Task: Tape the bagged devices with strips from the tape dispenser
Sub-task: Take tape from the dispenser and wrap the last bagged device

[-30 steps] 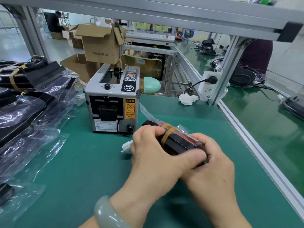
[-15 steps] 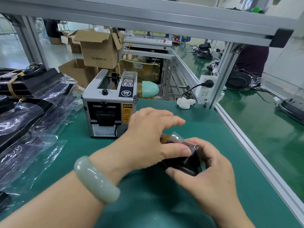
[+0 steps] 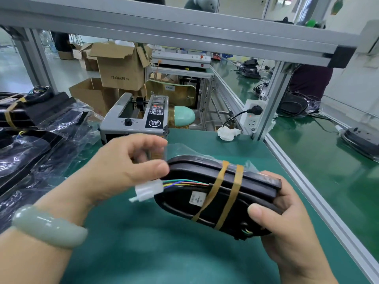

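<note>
Change: bagged device (image 3: 184,203), earlier covered by both hands, is now tipped up in the air, wires (image 3: 184,182) showing.
Right hand (image 3: 287,232): clamps its right end.
Left hand (image 3: 114,171): thumb at the other end; grip unclear.
Surface: green mat (image 3: 164,253), tape dispenser (image 3: 135,119) behind.
Room: cardboard boxes (image 3: 121,68).

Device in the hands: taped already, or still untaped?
Taped. Two tan tape strips cross the black device, wrapping over its upper edge, while the right hand grips its end.

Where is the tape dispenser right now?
In the head view the tape dispenser stands at the back of the green mat, left of centre, behind the left hand, with bagged devices to its left and a crumpled tissue to its right.
</note>
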`<state>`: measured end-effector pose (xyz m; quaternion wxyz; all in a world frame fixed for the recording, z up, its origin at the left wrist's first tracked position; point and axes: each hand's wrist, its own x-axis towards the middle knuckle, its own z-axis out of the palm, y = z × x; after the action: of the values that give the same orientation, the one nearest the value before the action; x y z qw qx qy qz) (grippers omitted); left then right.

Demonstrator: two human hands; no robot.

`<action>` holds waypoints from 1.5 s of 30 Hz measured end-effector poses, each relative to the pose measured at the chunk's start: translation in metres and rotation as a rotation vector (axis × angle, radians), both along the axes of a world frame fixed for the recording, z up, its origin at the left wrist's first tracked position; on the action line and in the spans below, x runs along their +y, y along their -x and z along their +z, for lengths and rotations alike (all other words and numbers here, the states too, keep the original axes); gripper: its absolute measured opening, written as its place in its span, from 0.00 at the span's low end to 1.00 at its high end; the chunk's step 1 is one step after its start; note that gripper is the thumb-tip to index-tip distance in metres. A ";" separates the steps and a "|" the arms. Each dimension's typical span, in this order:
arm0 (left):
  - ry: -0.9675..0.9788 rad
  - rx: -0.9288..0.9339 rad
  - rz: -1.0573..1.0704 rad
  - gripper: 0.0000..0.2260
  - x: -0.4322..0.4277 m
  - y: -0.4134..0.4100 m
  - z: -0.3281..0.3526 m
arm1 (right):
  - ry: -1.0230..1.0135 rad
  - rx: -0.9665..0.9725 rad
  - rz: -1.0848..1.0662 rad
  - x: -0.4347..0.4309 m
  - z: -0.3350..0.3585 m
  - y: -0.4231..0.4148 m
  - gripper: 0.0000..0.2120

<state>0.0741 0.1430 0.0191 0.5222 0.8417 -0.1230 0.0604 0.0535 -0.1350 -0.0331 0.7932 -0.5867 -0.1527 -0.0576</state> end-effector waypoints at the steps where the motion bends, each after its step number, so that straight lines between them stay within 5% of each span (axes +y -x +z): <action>1: 0.097 0.101 -0.128 0.44 0.001 0.002 -0.002 | -0.051 0.011 0.036 -0.001 -0.001 -0.001 0.26; 3: 0.128 0.207 -0.412 0.48 -0.002 0.007 -0.004 | -0.119 0.031 0.083 0.001 -0.004 -0.002 0.25; 6: 0.065 0.170 -0.572 0.31 -0.004 0.013 -0.004 | -0.188 0.061 0.114 0.007 -0.006 -0.002 0.25; 9: 0.111 0.196 -0.400 0.25 -0.001 0.015 -0.004 | -0.230 0.112 0.099 0.011 -0.009 -0.002 0.26; 12: -0.073 0.043 0.076 0.25 -0.006 0.020 -0.006 | -0.297 0.216 0.071 0.016 -0.007 -0.001 0.25; 15: 0.211 -0.036 0.408 0.26 -0.008 0.021 -0.014 | -0.441 0.259 0.056 0.011 -0.002 -0.001 0.32; 17: 0.433 0.129 0.279 0.35 -0.015 0.028 -0.024 | -0.570 0.331 0.078 0.007 -0.004 -0.003 0.34; 19: 0.427 0.343 0.003 0.44 -0.038 0.040 -0.033 | -0.685 0.328 0.229 0.017 0.000 0.003 0.31; 21: 0.401 0.372 -0.162 0.40 -0.062 0.047 -0.041 | -0.630 0.403 0.095 0.017 0.002 0.014 0.22; 25: 0.448 0.230 0.044 0.19 -0.075 0.046 -0.044 | -0.637 0.426 -0.046 0.018 -0.006 0.014 0.23; 30: 0.720 0.220 0.037 0.27 -0.061 0.045 -0.033 | -0.859 0.159 -0.049 0.004 0.006 -0.008 0.26; 33: 0.837 0.264 -0.044 0.24 -0.059 0.041 -0.031 | -0.781 0.299 0.190 0.025 0.012 -0.008 0.36; 34: 0.864 0.274 -0.062 0.24 -0.061 0.041 -0.030 | -0.695 0.315 0.169 0.033 0.001 -0.011 0.30; 36: 0.863 0.248 -0.053 0.24 -0.063 0.041 -0.029 | -0.117 0.107 0.042 0.046 -0.013 0.002 0.22; 40: 0.836 0.163 0.039 0.21 -0.061 0.042 -0.028 | -0.003 0.214 -0.056 0.050 -0.011 0.013 0.13; 45: 0.864 0.039 0.151 0.21 -0.044 0.047 -0.008 | 0.409 0.232 0.462 0.047 0.004 0.017 0.13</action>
<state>0.0275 0.0991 0.0109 0.8226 0.5538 -0.0146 0.1283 0.0369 -0.0879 -0.0294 0.6632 -0.6862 -0.1989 0.2231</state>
